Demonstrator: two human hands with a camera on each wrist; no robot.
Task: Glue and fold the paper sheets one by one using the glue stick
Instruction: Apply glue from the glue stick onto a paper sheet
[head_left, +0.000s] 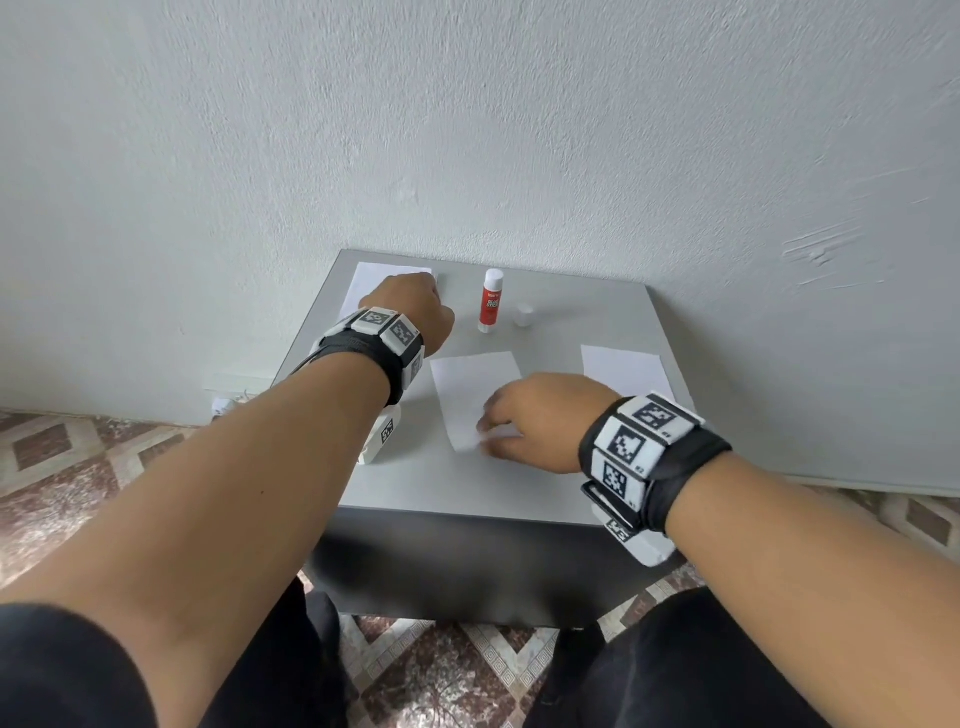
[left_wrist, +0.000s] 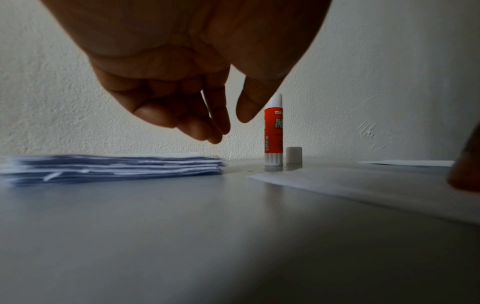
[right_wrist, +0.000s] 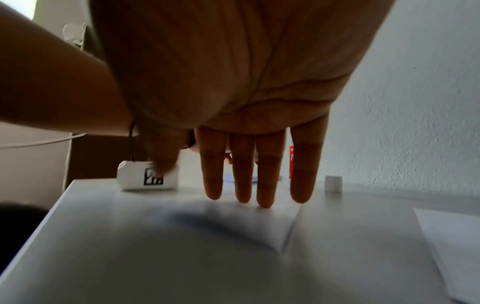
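Observation:
A stack of white paper sheets (head_left: 371, 278) (left_wrist: 111, 166) lies at the table's back left. My left hand (head_left: 415, 304) (left_wrist: 231, 129) hovers over its right end, fingers loosely curled and holding nothing. The orange glue stick (head_left: 491, 301) (left_wrist: 273, 131) stands upright and uncapped at the back centre, with its white cap (head_left: 523, 314) (left_wrist: 294, 155) (right_wrist: 333, 183) just right of it. A single sheet (head_left: 467, 384) (right_wrist: 233, 226) lies mid-table. My right hand (head_left: 491, 434) (right_wrist: 259, 197) rests on its near part with straight fingers (right_wrist: 213, 185) touching the paper.
Another white sheet (head_left: 623, 369) (right_wrist: 454, 246) lies at the right side of the grey table (head_left: 415, 483). The table backs onto a white wall (head_left: 519, 156). The left wrist's camera box (right_wrist: 148, 176) hangs near the table's left edge. Patterned floor surrounds the table.

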